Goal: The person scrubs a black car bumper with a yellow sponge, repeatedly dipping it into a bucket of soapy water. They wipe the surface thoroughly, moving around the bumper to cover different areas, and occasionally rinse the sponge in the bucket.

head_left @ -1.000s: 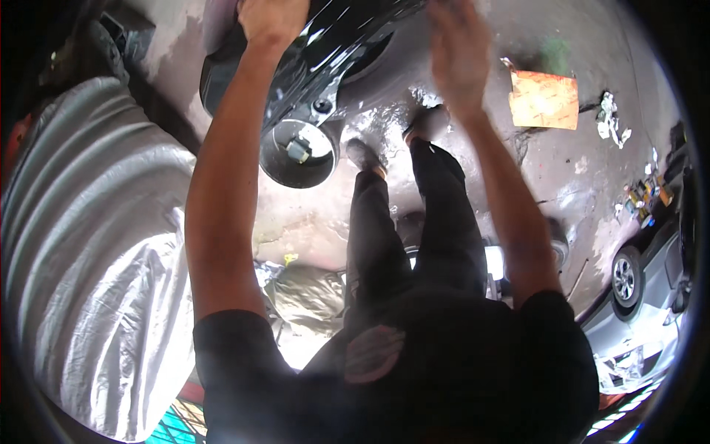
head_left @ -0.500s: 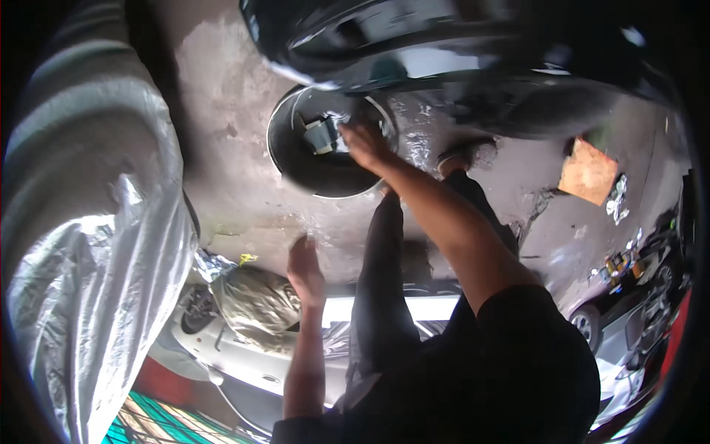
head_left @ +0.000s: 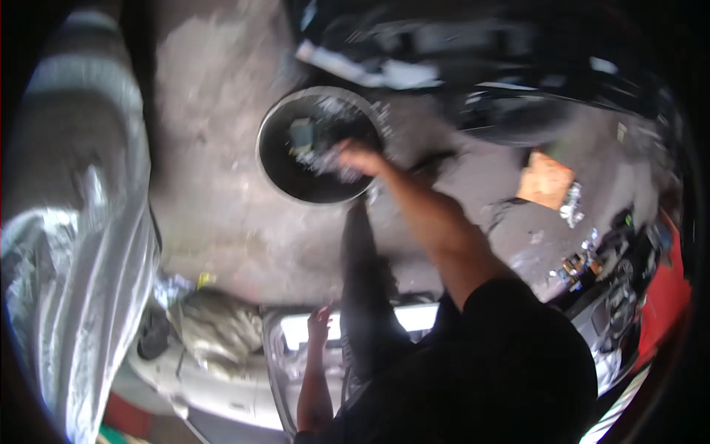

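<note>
A round dark tub (head_left: 277, 181) with water in it stands on the floor. Inside, toward its left, lies a small greyish-green block (head_left: 302, 133), too blurred to name further. My right hand (head_left: 360, 157) is over the tub's right side, close to the splashing water; motion smears its fingers, and whether it holds anything is unclear. Lower down, my left hand (head_left: 319, 325) hangs beside my leg with its fingers loosely apart and nothing visible in them.
A black car's bumper (head_left: 473, 44) fills the top. Silvery sheeting (head_left: 81, 259) covers something at left. A pale car (head_left: 214, 385) with a bundled cover (head_left: 218, 325) on it is below. An orange-brown board (head_left: 546, 180) and several small bottles (head_left: 580, 268) lie to the right.
My left hand has dropped lower, toward my leg. My right hand has stayed at the tub while the water has become more stirred and splashed. The whole view has shifted.
</note>
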Action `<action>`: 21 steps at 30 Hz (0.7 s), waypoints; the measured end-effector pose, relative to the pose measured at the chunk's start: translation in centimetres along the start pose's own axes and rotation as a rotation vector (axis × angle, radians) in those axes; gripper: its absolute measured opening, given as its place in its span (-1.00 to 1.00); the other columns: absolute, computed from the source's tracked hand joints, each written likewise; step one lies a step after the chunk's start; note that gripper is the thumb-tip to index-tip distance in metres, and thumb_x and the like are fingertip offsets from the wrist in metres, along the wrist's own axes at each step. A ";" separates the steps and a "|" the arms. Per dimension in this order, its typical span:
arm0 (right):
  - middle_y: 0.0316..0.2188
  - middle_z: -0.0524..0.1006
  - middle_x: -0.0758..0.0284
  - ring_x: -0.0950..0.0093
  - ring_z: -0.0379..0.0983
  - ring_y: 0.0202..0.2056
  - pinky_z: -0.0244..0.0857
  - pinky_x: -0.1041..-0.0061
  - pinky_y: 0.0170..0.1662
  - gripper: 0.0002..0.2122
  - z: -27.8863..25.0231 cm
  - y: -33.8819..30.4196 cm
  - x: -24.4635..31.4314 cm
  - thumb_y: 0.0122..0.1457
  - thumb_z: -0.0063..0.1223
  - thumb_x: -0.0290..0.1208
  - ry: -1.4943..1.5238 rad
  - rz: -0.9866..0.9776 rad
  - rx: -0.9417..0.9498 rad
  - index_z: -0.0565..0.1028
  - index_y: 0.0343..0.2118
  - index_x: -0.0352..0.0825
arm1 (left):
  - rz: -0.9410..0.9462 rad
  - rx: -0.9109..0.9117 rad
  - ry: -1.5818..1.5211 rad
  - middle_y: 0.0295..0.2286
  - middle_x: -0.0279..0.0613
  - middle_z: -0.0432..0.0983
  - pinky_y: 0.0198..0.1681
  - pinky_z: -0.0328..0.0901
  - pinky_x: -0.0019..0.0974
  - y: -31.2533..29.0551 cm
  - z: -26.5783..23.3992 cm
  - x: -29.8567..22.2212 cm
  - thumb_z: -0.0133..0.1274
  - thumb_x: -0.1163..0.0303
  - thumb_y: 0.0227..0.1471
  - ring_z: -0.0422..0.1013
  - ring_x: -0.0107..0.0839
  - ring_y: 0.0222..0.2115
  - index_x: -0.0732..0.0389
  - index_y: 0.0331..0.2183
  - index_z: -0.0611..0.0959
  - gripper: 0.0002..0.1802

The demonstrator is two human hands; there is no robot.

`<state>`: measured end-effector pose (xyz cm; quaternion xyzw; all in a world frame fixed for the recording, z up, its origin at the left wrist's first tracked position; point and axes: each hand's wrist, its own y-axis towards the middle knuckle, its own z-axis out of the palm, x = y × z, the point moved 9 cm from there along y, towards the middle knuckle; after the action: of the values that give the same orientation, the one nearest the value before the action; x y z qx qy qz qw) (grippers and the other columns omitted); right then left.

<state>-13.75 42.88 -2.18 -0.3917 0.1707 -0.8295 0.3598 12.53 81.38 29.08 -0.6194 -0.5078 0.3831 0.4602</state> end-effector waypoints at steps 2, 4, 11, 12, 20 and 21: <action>-0.13 0.54 0.36 0.47 0.46 -0.11 0.36 0.45 -0.03 -0.72 2.7 -6.6 5.9 0.12 0.28 -0.31 -0.256 -0.217 0.202 0.55 -0.13 -0.27 | 0.121 0.054 -0.182 -0.22 -0.11 0.65 -0.38 0.45 -0.37 1.1 1.1 -2.3 0.12 0.11 0.29 0.59 -0.37 -0.29 0.28 0.13 0.56 -0.46; 0.09 0.47 0.31 0.43 0.35 0.07 0.19 0.41 0.23 -0.88 4.0 -13.7 12.6 0.28 0.09 -0.37 -0.934 -0.709 0.086 0.62 -0.19 -0.20 | 0.142 0.059 -0.089 -0.33 -0.21 0.64 -0.50 0.37 -0.42 0.8 2.0 -9.4 0.07 0.25 0.24 0.52 -0.48 -0.45 0.27 0.08 0.60 -0.55; 0.03 0.60 0.24 0.41 0.52 0.04 0.40 0.43 0.09 -0.66 10.9 -37.5 54.1 0.11 0.08 -0.63 -0.410 -0.659 -0.391 0.62 -0.02 -0.40 | 1.189 -0.319 0.299 -0.16 0.18 0.65 -0.04 0.43 -0.02 -14.2 4.5 -45.7 0.07 0.44 0.25 0.59 0.07 -0.14 0.38 0.00 0.63 -0.68; 0.09 0.56 0.20 0.31 0.50 0.09 0.38 0.37 0.14 -0.66 11.7 -40.3 60.1 0.10 0.09 -0.62 -0.734 -0.876 -0.455 0.63 -0.03 -0.38 | 1.271 -0.296 0.261 -0.16 0.18 0.65 -0.05 0.42 -0.01 -17.2 5.8 -50.6 0.07 0.47 0.25 0.58 0.07 -0.14 0.39 0.01 0.63 -0.68; 0.14 0.48 0.19 0.12 0.35 0.18 0.19 -0.04 0.27 -0.69 -7.6 -43.8 80.3 0.12 0.19 -0.31 -2.164 -0.853 -0.955 0.66 -0.06 -0.17 | 1.651 -0.322 0.393 0.22 0.19 0.32 0.30 0.15 0.10 -39.7 33.1 -75.5 0.07 0.13 0.32 0.22 0.16 0.26 0.14 0.24 0.50 -0.45; 0.09 0.52 0.19 0.15 0.36 0.18 0.18 -0.04 0.27 -0.73 -11.1 -44.3 81.8 0.13 0.17 -0.33 -2.221 -0.839 -0.948 0.66 -0.10 -0.19 | 1.599 -0.324 0.433 0.25 0.18 0.26 0.31 0.09 0.20 -39.6 36.7 -77.4 0.04 0.03 0.32 0.15 0.18 0.29 0.08 0.28 0.45 -0.39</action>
<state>-78.36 13.39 58.85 -0.9844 -0.0785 0.0341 -0.1538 -47.76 14.46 57.20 -0.9105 0.1343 0.3887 0.0430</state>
